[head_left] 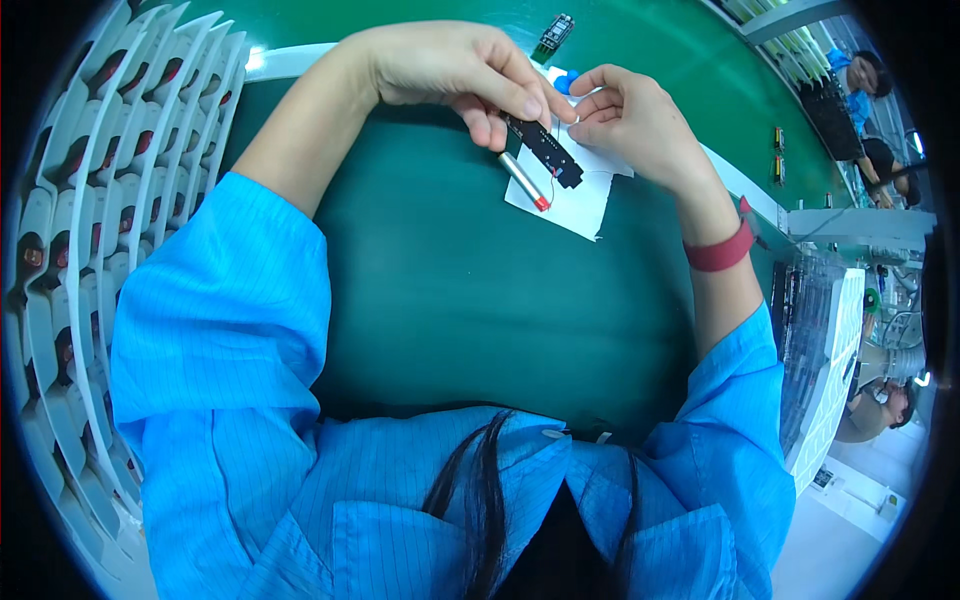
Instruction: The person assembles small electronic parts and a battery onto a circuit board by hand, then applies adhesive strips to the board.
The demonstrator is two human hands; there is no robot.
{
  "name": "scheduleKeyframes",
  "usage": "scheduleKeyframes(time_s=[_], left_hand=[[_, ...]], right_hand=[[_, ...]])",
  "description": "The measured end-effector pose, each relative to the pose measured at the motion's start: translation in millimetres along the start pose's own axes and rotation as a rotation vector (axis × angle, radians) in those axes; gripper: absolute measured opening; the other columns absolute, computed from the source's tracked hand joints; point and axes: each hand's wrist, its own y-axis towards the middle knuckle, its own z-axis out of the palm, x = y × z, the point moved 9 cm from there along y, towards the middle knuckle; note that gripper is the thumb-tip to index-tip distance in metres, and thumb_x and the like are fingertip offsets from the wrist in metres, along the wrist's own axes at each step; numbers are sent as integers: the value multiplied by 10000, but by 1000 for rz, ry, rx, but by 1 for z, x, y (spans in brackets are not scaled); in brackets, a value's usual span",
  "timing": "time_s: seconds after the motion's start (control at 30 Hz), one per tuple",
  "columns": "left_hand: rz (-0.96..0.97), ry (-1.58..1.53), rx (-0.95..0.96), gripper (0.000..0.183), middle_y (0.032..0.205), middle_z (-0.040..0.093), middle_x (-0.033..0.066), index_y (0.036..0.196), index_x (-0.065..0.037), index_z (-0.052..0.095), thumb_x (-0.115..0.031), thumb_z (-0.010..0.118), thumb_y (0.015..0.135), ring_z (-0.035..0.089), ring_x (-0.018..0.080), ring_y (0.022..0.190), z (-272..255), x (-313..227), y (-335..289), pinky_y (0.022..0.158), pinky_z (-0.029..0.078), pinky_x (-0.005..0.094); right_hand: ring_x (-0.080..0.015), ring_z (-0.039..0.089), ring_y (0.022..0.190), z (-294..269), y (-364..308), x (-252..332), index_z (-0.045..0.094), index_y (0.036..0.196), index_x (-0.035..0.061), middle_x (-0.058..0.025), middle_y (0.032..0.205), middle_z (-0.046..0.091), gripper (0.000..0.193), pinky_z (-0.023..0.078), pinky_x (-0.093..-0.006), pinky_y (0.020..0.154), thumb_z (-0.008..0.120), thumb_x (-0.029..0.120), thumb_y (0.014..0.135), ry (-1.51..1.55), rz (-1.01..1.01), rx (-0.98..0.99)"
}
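My left hand (pixel 462 78) is closed on a narrow black circuit board (pixel 545 152), pinching its upper end between thumb and fingers. Below the board, a silver cylinder with a red end (pixel 524 180), like a small battery cell, lies beside it; a thin red wire runs between their lower ends. To the right, my right hand (pixel 640 122) holds its thumb and fingertips together close to the board; what they pinch is too small to make out. Under the board and cylinder lies a white paper sheet (pixel 578 212). A small blue object (pixel 566 80) shows between my hands.
The work surface has a dark green mat (pixel 500 310). Beyond its pale edge, a small electronic module (pixel 553 36) lies on a green surface, with more small parts (pixel 779 155) farther right. White stacked trays (pixel 130 150) with dark red pieces stand left; another stack (pixel 825 350) stands right. People sit beyond.
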Motion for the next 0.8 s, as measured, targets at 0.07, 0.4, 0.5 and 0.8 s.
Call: scheduleKeyframes(time_s=[0.07, 0.4, 0.5, 0.8], left_hand=[[2, -10, -10, 180, 1186, 508, 206, 881, 68, 623, -79, 532, 829, 606, 81, 571, 0, 4, 1, 511, 512, 158], [-56, 32, -135, 215, 1036, 603, 162, 916, 65, 621, -126, 556, 839, 587, 53, 536, -8, 8, 1, 504, 494, 146], [-15, 66, -153, 220, 776, 639, 87, 948, 44, 619, -141, 564, 842, 561, 36, 504, -8, 1, 6, 482, 467, 133], [166, -511, -282, 275, 963, 605, 166, 1052, 91, 542, -113, 520, 870, 627, 130, 790, 11, -7, 24, 755, 526, 186]], right_hand=[[-182, 619, 723, 1, 5, 3, 582, 983, -24, -106, 797, 632, 342, 498, -297, 642, 660, 45, 657, -43, 19, 11], [-198, 594, 715, -19, -115, 90, 532, 835, -16, -100, 756, 584, 146, 482, -295, 636, 607, -57, 717, -329, -713, -545], [-184, 579, 764, -60, -113, 47, 500, 945, -23, -87, 825, 571, 215, 481, -260, 689, 608, -49, 760, 519, -355, -557], [-132, 573, 758, -37, -55, -20, 502, 983, 9, -83, 837, 614, 215, 444, -239, 687, 606, 36, 798, 1177, -46, -345]])
